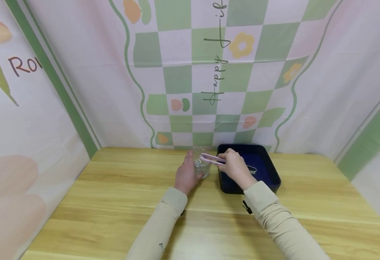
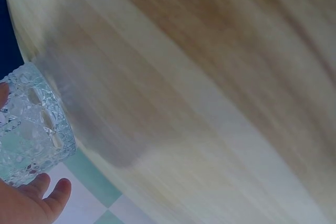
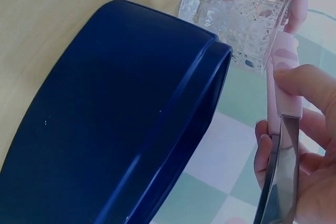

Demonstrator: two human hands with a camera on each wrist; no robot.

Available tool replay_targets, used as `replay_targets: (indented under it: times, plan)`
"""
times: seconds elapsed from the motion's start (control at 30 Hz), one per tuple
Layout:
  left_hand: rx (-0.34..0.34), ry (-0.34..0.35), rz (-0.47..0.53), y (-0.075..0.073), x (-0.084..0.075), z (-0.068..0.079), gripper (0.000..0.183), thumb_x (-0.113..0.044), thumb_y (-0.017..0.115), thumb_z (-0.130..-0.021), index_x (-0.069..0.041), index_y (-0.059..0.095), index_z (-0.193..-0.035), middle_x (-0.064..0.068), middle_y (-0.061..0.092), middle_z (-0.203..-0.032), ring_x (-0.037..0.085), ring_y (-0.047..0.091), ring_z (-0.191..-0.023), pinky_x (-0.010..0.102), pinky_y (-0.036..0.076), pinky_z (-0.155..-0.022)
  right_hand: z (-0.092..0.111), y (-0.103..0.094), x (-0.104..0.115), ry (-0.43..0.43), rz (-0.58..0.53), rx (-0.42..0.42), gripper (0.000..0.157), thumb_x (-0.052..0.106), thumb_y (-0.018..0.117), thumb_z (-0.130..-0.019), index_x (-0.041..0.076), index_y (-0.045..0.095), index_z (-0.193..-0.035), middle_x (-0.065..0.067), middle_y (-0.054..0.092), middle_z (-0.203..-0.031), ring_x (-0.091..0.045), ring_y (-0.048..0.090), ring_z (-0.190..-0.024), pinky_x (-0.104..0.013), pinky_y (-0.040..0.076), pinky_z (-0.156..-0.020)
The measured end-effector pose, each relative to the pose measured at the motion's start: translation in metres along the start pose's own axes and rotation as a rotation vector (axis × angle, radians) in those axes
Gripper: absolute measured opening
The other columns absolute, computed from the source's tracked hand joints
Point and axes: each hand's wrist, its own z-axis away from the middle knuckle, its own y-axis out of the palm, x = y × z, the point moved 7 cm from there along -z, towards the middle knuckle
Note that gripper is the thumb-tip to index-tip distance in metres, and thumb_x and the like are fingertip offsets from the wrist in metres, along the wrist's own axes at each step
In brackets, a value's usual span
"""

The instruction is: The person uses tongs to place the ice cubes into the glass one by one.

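A clear glass (image 1: pixel 202 168) with a cut pattern stands near the back of the wooden table. My left hand (image 1: pixel 188 174) holds it round its side; thumb and fingers (image 2: pixel 56 198) show at the glass in the left wrist view. Pink-and-metal tongs (image 3: pixel 287 98) are gripped in my right hand (image 1: pixel 236 167), above the dark blue tray (image 1: pixel 223 187). Their pink end reaches to the glass's rim, and their metal arms run back past the fingers. Whether the tongs pinch anything I cannot tell.
The tray stands right of the glass, close to the back edge of the table (image 1: pixel 118 202). A pale-edged oblong shape (image 1: pixel 252 169) shows over the tray beyond my right hand. Behind the table hangs a checkered curtain (image 1: pixel 206 79).
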Motion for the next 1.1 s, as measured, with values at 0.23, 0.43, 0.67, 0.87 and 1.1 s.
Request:
replay_targets:
  times: [0.23,0.43,0.67,0.87,1.1]
  plan:
    - [-0.001,0.001,0.005,0.001,-0.002,-0.001,0.097,-0.028,0.082,-0.074,-0.001,0.024,-0.147,0.018,0.044,-0.145,0.034,0.065,-0.102,0.043,0.057,-0.090,0.000,-0.002,-0.003,0.021,-0.002,0.013,0.028,0.007,0.075,-0.075,-0.001,0.073,-0.101,-0.017,0.062,-0.088,-0.033,0.061,-0.077,-0.046,0.054,-0.069]
    - [-0.031,0.017,0.040,0.000,-0.002,-0.001,0.095,-0.025,0.083,-0.072,-0.002,0.027,-0.146,0.019,0.051,-0.138,0.035,0.065,-0.100,0.044,0.057,-0.089,-0.001,-0.002,-0.006,0.044,-0.028,0.023,0.033,0.009,0.075,-0.076,-0.002,0.071,-0.106,-0.016,0.062,-0.089,-0.030,0.062,-0.078,-0.042,0.055,-0.069]
    - [-0.034,0.029,-0.005,0.000,-0.003,0.001,0.097,-0.028,0.083,-0.072,0.001,0.026,-0.146,0.020,0.048,-0.141,0.034,0.066,-0.098,0.043,0.058,-0.088,-0.004,-0.014,-0.016,0.058,-0.021,0.005,0.037,0.012,0.075,-0.078,-0.005,0.069,-0.110,-0.021,0.063,-0.095,-0.031,0.063,-0.080,-0.043,0.056,-0.071]
    - [-0.025,0.017,-0.018,0.000,-0.002,0.001,0.099,-0.031,0.083,-0.072,0.001,0.025,-0.146,0.019,0.046,-0.143,0.034,0.066,-0.098,0.043,0.058,-0.086,-0.010,-0.028,-0.034,0.121,0.009,-0.026,0.039,0.014,0.074,-0.079,-0.005,0.068,-0.112,-0.025,0.062,-0.097,-0.035,0.061,-0.082,-0.049,0.052,-0.074]
    - [-0.015,0.015,-0.029,0.003,-0.001,0.000,0.100,-0.032,0.082,-0.072,0.000,0.024,-0.147,0.019,0.046,-0.143,0.033,0.066,-0.098,0.043,0.058,-0.086,-0.011,-0.036,-0.060,0.206,-0.010,-0.009,0.037,0.011,0.068,-0.085,-0.008,0.063,-0.116,-0.029,0.060,-0.100,-0.038,0.057,-0.087,-0.049,0.051,-0.076]
